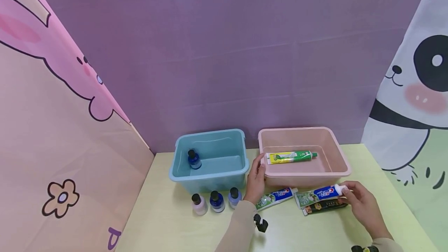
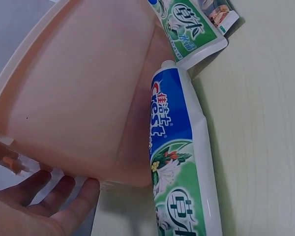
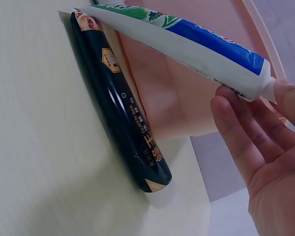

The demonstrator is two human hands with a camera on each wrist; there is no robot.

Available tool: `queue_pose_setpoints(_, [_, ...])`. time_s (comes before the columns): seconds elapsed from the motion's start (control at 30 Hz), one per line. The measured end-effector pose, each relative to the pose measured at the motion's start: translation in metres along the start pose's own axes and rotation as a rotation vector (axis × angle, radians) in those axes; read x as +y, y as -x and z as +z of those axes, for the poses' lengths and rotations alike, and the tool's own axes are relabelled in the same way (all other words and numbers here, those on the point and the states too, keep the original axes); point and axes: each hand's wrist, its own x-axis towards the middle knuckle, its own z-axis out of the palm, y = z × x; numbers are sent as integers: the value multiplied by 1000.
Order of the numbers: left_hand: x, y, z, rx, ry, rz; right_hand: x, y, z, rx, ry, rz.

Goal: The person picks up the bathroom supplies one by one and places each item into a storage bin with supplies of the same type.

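Observation:
In the head view my right hand pinches a blue and green Crest toothpaste tube by its white cap end. The held tube slants, its flat end lower, over a black toothpaste tube lying on the table. My left hand holds the left end of the pink bin, with its fingers against the outer wall below the rim. A second Crest tube lies in front of that bin, near the left hand. Inside the bin is a yellow and green toothpaste tube.
A blue bin stands left of the pink one, with a dark blue bottle inside. In front of it stand a pink bottle, a dark blue bottle and a lighter blue bottle. A purple backdrop rises behind the bins.

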Motion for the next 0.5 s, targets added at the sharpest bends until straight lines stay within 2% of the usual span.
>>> queue_pose_setpoints(0.23, [-1, 0, 1, 7, -10, 12, -5, 0, 0, 28, -3, -61])
queue_pose_setpoints(0.5, [0, 1, 2, 21, -41, 19, -9, -2, 0, 66, -79, -159])
